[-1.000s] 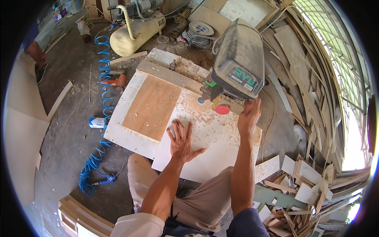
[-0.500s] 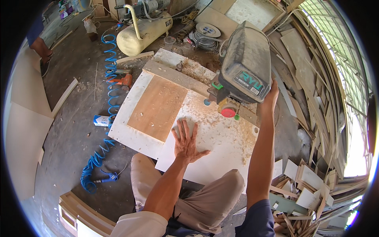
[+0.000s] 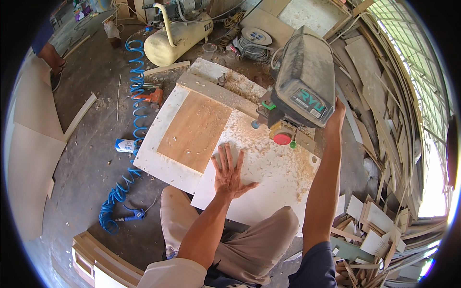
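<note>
A dusty, dark-housed drill press stands over the work, with a red button and green parts at its front. My right hand is raised against the right side of its head. The fingers curl behind the housing, and what they hold is hidden. My left hand lies flat with fingers spread on a white board, holding nothing. Wood shavings cover much of that board. To its left is a brown wood panel, lying on a larger white sheet. A wooden strip runs along the far side of both.
A coiled blue air hose with a blow gun and an orange power tool lie to the left. Beyond are a cream compressor and a cable reel. Wood offcuts heap at right. Another person's leg shows far left.
The whole view has shifted slightly, so things sit a little farther right. Both hands keep their places, the left on the board and the right at the drill press.
</note>
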Motion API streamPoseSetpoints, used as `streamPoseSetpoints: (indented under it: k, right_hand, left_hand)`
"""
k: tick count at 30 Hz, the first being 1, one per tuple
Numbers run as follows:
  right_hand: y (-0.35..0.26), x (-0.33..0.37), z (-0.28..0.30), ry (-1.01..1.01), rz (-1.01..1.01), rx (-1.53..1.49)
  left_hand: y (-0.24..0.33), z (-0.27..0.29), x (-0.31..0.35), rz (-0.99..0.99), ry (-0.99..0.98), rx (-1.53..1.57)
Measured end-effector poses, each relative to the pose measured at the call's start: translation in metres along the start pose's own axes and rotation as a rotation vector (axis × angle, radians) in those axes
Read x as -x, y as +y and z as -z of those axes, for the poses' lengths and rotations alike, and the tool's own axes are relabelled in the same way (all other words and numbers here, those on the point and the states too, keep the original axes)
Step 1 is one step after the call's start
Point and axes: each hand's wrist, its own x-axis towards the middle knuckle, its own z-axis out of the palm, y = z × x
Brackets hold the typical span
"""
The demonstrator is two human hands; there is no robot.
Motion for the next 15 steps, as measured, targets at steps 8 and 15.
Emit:
streamPoseSetpoints:
  k: [8,15]
  right_hand:
    - [-0.063,0.039,0.02,-0.305,-0.213,0.521]
    - [-0.042,0.055,0.015,-0.535,-0.413,0.34]
  left_hand:
    - [0.006,0.01,-0.002,0.012,-0.05,-0.02]
    - [0.006,0.017,-0.001,0.023,-0.076,-0.006]
